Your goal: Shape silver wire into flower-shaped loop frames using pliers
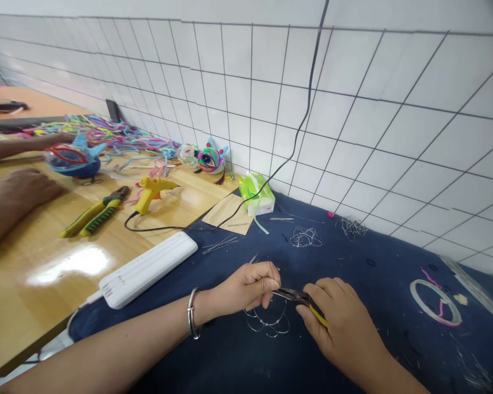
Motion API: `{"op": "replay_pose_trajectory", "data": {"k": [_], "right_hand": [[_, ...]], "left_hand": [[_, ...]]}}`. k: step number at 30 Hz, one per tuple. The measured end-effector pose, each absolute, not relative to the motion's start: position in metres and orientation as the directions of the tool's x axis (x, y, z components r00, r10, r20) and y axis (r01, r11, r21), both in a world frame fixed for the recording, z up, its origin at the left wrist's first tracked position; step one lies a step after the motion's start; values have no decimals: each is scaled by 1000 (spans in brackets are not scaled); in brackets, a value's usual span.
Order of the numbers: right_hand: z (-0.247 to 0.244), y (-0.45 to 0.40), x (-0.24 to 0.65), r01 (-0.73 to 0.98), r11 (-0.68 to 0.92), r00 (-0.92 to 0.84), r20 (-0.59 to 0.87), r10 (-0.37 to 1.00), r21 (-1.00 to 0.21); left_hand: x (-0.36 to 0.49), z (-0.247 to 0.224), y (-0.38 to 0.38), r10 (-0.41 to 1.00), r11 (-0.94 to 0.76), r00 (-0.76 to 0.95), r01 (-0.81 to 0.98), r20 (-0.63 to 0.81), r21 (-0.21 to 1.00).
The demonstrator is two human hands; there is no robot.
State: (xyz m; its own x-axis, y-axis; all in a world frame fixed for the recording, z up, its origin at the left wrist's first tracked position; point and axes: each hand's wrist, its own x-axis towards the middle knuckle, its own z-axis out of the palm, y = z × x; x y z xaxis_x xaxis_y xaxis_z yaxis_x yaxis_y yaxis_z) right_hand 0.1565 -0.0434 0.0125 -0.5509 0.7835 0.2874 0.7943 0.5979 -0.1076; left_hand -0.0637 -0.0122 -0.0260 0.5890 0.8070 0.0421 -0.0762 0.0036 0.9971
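Note:
Thumb and fingers of my left hand (257,283) pinch a thin wire (273,270). My right hand (339,309) is wrapped round needle-nose pliers (298,296) with a yellow handle. The pliers' tips meet the wire right beside my left fingertips; whether the jaws are fully closed I cannot tell. Below my hands a flower-like wire shape (268,324) with looped petals shows against the dark blue cloth (213,350). Whether it joins the pinched wire I cannot make out. Another looped wire piece (306,237) lies farther back on the cloth.
A white power strip (148,269), yellow glue gun (150,194) and green-handled pliers (94,212) lie to the left. Behind stand a tissue pack (257,191) and tangled wire (354,227). A ring-shaped coil (435,302) is at right. Another person's hand (24,189) rests at far left.

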Motion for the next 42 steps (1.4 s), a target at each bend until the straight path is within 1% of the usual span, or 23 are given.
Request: {"op": "replay_pose_trajectory", "data": {"k": [3,8,11,16,23,27,42], "right_hand": [[14,-40,160,768,612,-573,225,788,-190],[20,-35,164,719,576,-585,109,803,-389],[22,-34,166,723,539,-561,88,823,-431],[18,-36,164,733,563,-556,140,819,-382],[10,-41,160,760,609,-565,232,792,-227],[11,-44,158,777,609,-553,287,782,-163],[13,-50,154,785,617,-553,377,743,-64]], "left_hand": [[-64,-25,-12,797,-20,602,-57,50,998],[-65,-24,-11,793,-9,608,-60,44,998],[-66,-23,-10,800,-7,599,-61,42,998],[-67,-20,-9,809,-8,587,-21,19,1000],[-66,-18,-10,810,-31,587,23,12,999],[-66,-20,-10,803,-57,596,32,27,998],[-64,-20,-11,794,-68,607,60,18,996]]}}
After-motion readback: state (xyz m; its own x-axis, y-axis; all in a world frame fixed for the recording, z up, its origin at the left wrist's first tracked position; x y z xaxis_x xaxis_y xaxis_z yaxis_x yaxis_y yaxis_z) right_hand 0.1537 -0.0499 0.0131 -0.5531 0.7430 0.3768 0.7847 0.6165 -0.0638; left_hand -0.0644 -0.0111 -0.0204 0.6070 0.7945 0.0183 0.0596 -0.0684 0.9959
